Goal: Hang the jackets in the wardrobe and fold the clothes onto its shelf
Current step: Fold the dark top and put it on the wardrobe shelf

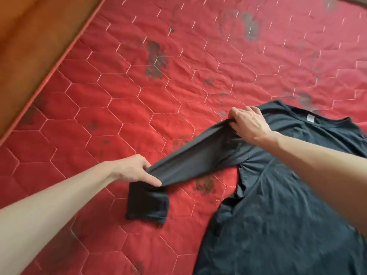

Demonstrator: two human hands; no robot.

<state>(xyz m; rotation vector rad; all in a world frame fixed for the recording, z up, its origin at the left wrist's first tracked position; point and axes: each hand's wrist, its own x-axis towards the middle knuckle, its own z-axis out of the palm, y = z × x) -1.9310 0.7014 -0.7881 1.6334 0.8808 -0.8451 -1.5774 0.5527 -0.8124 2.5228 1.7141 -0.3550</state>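
Shirt [278,205] lies flat on the bed [139,86], unfolded. Your left hand [133,169] pinches the sleeve [198,157] near the cuff; your right hand [248,122] grips it at the shoulder. Folding barely begun; wardrobe, shelf and jackets not in view.

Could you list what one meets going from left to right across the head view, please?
Wooden floor → left hand, gripping the sleeve near its cuff → right hand, gripping the sleeve at the shoulder → white neck label of the dark shirt, all on the red mattress.
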